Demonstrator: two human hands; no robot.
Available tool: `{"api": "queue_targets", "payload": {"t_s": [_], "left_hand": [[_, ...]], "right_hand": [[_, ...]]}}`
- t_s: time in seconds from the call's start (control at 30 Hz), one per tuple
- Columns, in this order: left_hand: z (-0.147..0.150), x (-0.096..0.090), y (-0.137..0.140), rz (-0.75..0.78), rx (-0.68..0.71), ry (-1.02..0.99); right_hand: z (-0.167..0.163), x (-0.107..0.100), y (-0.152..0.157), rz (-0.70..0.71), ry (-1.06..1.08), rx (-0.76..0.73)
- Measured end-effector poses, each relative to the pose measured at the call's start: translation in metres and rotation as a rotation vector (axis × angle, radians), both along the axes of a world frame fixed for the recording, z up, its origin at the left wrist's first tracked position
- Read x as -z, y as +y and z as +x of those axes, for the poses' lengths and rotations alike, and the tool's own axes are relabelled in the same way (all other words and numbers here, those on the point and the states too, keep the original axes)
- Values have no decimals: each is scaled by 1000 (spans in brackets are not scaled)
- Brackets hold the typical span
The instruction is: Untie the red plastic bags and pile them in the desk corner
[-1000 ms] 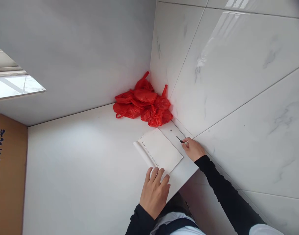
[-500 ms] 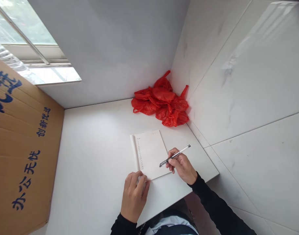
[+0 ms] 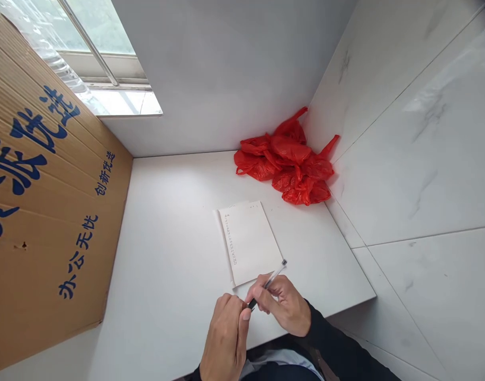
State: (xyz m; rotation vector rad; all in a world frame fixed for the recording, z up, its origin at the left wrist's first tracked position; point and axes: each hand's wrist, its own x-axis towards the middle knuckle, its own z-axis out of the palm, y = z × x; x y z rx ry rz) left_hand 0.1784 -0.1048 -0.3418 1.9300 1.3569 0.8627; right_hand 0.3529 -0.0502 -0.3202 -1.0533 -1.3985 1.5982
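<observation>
My right hand (image 3: 284,302) is closed around a clear-barrelled pen (image 3: 275,274) with a dark lower end. The pen slants down to the left, its back end pointing up to the right. At its dark end, the fingers of my left hand (image 3: 228,330) pinch closed; whether they grip a separate cap is hidden. Just beyond both hands, an open notebook (image 3: 252,243) lies on the white table. Small marks run down its page's left side, with a few along the top.
Red plastic bags (image 3: 292,161) lie bunched in the far right corner of the table (image 3: 167,238). A large cardboard box (image 3: 68,211) with blue writing stands on the left. Walls border the back and right, and a window (image 3: 107,58) is at upper left.
My left hand has left the notebook's lower edge and closed at the pen's dark end. My right hand has brought the pen down and left, off the page. The view has shifted.
</observation>
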Motion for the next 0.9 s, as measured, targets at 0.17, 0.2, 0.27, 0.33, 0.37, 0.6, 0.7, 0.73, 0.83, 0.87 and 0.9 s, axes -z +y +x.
{"api": "queue_targets", "payload": {"t_s": [0.17,0.2,0.27,0.33,0.37,0.6,0.7,0.73,0.83,0.87,0.9], "left_hand": [[-22,7,-12,-78,-74,-40],[-26,9,-13,-27,-50,-10],[-30,14,-10,112,27,90],[-29,21,-5,226,86,208],[-27,24,-2,256,98,258],[-15,35,7,253,59,294],[-16,35,7,242,46,263],[-16,35,7,240,43,254],[-16,36,8,237,43,240],[-16,36,8,233,46,239],[-16,36,8,226,50,237]], "right_hand": [[12,14,19,-15,58,317],[11,16,22,-2,-2,314],[4,19,25,34,-144,267],[-7,23,25,83,-240,241],[-12,26,24,102,-254,231],[-33,48,25,343,-449,268],[-34,52,27,464,-486,295],[-35,53,28,487,-488,293],[-35,53,31,508,-497,273],[-35,54,32,505,-504,268],[-35,54,33,497,-510,264]]}}
